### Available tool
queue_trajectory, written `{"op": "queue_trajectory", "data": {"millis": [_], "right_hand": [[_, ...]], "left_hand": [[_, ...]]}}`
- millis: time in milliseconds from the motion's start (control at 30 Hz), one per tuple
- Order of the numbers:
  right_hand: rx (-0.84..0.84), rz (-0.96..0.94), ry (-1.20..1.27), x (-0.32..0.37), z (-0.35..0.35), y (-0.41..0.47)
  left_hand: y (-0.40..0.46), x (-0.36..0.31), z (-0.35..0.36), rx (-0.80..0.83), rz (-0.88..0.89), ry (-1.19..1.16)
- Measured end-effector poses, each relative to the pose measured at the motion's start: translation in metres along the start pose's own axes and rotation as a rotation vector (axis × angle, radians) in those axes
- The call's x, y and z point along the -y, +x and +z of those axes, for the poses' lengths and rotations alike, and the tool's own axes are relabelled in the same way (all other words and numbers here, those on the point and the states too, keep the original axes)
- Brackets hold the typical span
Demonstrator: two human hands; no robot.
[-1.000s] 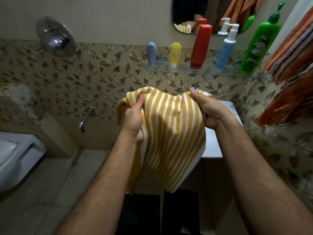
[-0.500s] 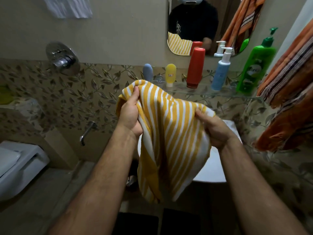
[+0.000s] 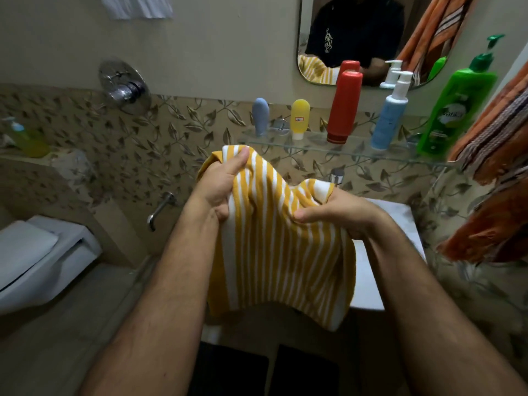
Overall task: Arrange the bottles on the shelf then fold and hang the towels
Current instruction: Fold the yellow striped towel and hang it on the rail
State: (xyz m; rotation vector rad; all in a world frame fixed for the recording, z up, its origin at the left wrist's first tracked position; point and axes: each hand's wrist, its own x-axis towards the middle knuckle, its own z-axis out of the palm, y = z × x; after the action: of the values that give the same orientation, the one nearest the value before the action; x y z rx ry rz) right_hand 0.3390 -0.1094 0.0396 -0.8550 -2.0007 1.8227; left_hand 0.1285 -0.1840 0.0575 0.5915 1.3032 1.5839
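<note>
- Head view: the left hand (image 3: 221, 185) grips the upper left edge of the yellow striped towel (image 3: 281, 247), thumb laid over the top, fingers curled behind the cloth
- The right hand (image 3: 341, 217) pinches a bunched fold near the upper right corner, lower than the left, so the top edge sags between them
- The towel hangs in the air in front of the white basin (image 3: 400, 224), below the glass shelf (image 3: 343, 151), touching neither
- Five bottles stand in a row on that shelf, from the small blue bottle (image 3: 260, 117) to the green pump bottle (image 3: 454, 110); that part looks done
- Judging by its drape, the towel is soft, light and limp; it should fold cleanest when held by the two top corners and pulled taut
- Orange towels (image 3: 494, 155) hang at the right
</note>
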Motion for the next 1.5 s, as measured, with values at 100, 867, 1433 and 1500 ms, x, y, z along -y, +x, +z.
{"op": "queue_trajectory", "data": {"millis": [100,867,1433,1500], "right_hand": [[-0.035,-0.036,0.208,0.002,0.008,0.000],[-0.574,-0.157,0.728,0.050,0.090,0.031],[-0.537,0.073,0.596,0.039,0.034,-0.012],[-0.575,0.040,0.598,0.039,0.021,-0.019]], "left_hand": [[0.004,0.002,-0.009,0.016,-0.075,-0.049],[-0.009,0.043,-0.114,0.506,-0.167,-0.296],[0.011,-0.037,-0.092,0.034,0.151,-0.104],[0.010,-0.045,-0.089,0.003,0.166,-0.099]]}}
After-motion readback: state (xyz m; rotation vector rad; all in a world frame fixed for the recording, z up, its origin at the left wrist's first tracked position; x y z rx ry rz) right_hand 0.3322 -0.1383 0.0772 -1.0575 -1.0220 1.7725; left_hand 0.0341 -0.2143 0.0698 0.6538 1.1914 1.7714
